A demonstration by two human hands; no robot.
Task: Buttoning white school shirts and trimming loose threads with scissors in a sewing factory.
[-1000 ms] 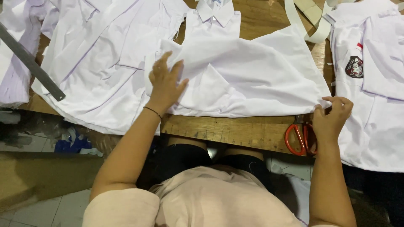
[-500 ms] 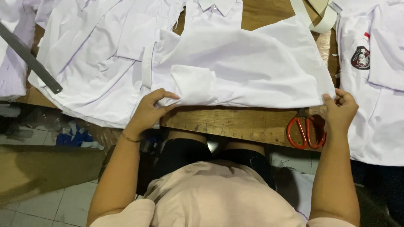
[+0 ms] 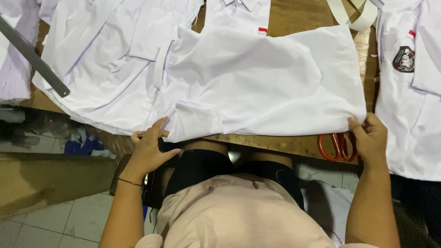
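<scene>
Now both hands pinching white shirt hem

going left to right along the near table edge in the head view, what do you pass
grey metal ruler → white shirt lying flat → left hand → white shirt being folded → orange-handled scissors → right hand → white shirt with chest badge
</scene>
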